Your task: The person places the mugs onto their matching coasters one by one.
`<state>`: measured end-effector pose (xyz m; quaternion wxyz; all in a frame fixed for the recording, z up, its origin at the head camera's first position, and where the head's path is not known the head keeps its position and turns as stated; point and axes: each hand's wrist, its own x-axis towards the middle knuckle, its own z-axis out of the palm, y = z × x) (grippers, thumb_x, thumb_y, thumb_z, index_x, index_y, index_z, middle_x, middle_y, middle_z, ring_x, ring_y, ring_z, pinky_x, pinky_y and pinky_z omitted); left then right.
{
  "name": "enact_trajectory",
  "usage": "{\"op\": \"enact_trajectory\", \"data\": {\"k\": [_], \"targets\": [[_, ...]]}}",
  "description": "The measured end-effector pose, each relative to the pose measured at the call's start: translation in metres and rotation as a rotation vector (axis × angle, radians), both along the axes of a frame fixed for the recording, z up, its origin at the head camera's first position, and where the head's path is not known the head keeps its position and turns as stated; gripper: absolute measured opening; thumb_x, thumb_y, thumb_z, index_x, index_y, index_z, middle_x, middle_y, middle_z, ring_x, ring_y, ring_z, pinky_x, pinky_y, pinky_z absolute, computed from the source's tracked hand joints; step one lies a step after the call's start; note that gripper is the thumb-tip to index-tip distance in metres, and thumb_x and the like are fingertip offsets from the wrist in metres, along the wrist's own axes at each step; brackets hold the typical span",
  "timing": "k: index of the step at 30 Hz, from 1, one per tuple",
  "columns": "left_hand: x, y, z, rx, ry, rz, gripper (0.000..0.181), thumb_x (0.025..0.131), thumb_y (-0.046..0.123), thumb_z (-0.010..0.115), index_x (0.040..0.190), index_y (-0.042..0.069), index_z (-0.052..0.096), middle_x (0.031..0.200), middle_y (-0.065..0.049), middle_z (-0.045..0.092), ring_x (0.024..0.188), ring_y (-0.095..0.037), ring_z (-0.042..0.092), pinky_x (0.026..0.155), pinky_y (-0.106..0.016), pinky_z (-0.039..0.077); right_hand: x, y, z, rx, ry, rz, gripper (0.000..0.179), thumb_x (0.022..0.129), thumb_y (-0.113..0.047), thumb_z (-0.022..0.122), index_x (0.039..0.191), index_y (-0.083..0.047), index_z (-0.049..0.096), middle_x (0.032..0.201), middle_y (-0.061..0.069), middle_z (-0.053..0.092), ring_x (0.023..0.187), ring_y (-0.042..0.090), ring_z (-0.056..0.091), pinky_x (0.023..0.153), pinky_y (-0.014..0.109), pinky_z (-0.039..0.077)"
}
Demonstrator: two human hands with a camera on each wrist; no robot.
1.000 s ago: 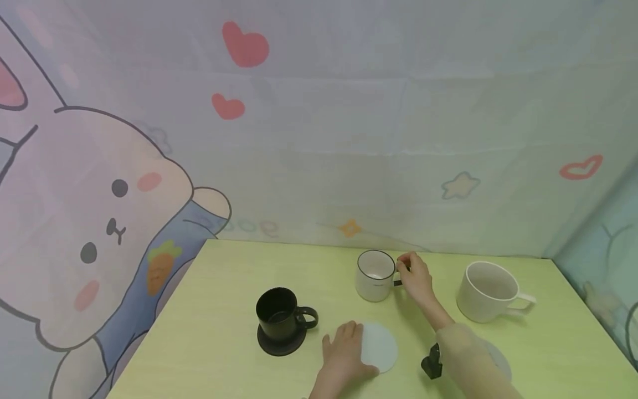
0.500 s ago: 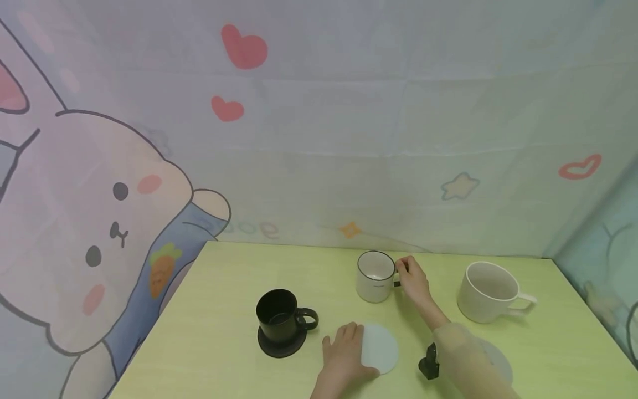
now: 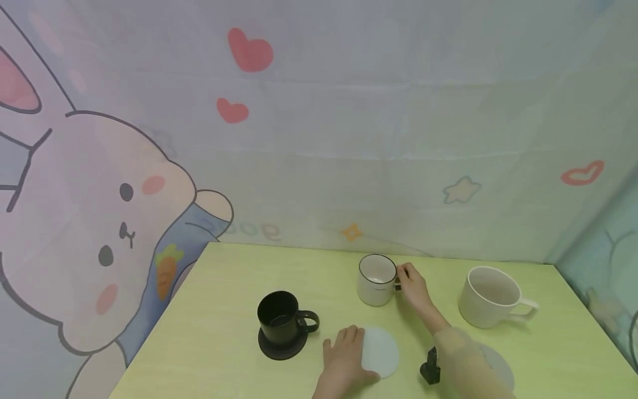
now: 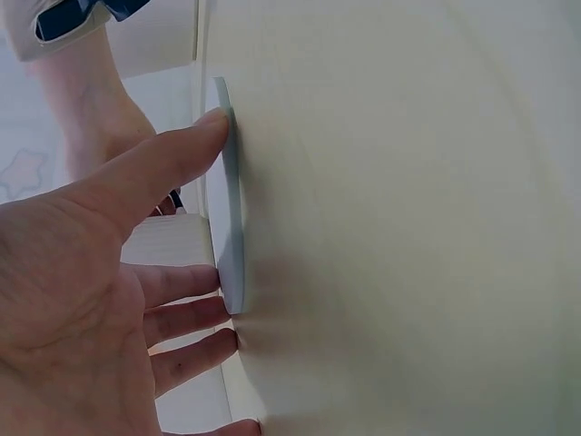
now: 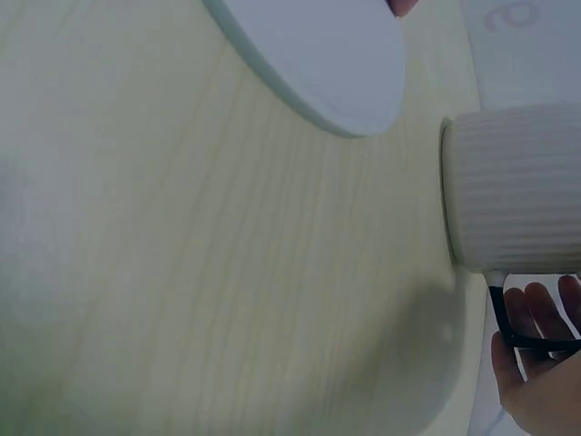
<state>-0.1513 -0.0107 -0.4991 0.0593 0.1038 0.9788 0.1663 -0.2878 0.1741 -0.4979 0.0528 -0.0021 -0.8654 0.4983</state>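
In the head view my left hand (image 3: 344,360) lies over the left side of a round white coaster (image 3: 381,353) on the table. The left wrist view shows the thumb (image 4: 195,145) at one edge of this disc and the fingertips along the other edge. Farther back stands a white mug (image 3: 376,288) with a dark rim and black handle. My right hand (image 3: 415,288) grips its handle (image 5: 499,313), fingers behind it and thumb in front in the right wrist view. The mug's ribbed side (image 5: 517,191) shows there.
A black mug (image 3: 279,324) sits on a black coaster (image 3: 282,350) at the left. A wide white cup (image 3: 483,302) stands at the right. Another pale coaster (image 3: 500,366) is partly hidden behind the right sleeve (image 3: 463,357). A printed cloth (image 3: 324,138) hangs behind the table (image 3: 229,288).
My right hand has settled lower and closer around the white mug's handle. The left hand stays on the coaster. The head view has tilted up slightly.
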Motion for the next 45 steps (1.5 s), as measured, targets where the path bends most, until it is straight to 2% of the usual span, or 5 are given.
{"op": "enact_trajectory", "data": {"k": [8,16,25,38,45], "targets": [[0.0,0.0,0.003,-0.031,-0.009,-0.001,0.092,0.063,0.05,0.085,0.136,0.009,0.048,0.136,-0.006,0.051,0.127,-0.025,0.046,0.099,-0.057,0.039,-0.001,0.005,0.001,0.008,0.01,0.031,0.031,0.105,-0.027,0.035,0.095,-0.002,0.051,0.101,0.019,0.063,0.093,0.027,0.059,0.071,0.026,0.045],[-0.001,0.001,0.002,-0.062,0.007,0.002,0.091,0.062,0.052,0.085,0.134,0.01,0.049,0.132,-0.005,0.053,0.125,-0.023,0.047,0.096,-0.056,0.041,-0.003,0.007,0.002,-0.033,0.0,0.045,0.033,0.105,-0.026,0.037,0.095,0.0,0.055,0.105,0.019,0.065,0.097,0.026,0.063,0.087,0.038,0.051],[-0.003,0.002,0.003,-0.099,0.003,0.012,0.092,0.061,0.055,0.084,0.134,0.012,0.048,0.131,-0.004,0.053,0.123,-0.023,0.047,0.096,-0.055,0.041,-0.005,0.008,0.005,-0.08,-0.012,0.065,0.031,0.104,-0.022,0.039,0.089,0.001,0.053,0.094,0.013,0.062,0.085,0.012,0.061,0.084,0.032,0.053],[-0.003,0.006,0.003,-0.126,-0.009,0.02,0.092,0.059,0.056,0.085,0.133,0.013,0.05,0.128,-0.002,0.054,0.121,-0.022,0.048,0.094,-0.054,0.043,-0.003,0.013,0.001,-0.067,-0.029,0.095,0.032,0.104,-0.022,0.039,0.086,0.001,0.048,0.083,0.007,0.054,0.086,0.012,0.059,0.084,0.032,0.049],[-0.004,0.005,0.001,-0.133,-0.002,0.021,0.093,0.059,0.057,0.084,0.133,0.014,0.049,0.13,-0.002,0.054,0.122,-0.021,0.048,0.095,-0.055,0.043,0.002,0.009,0.006,-0.06,0.001,0.107,0.035,0.104,-0.026,0.039,0.084,0.002,0.046,0.08,0.009,0.05,0.088,0.015,0.059,0.083,0.032,0.049]]}}
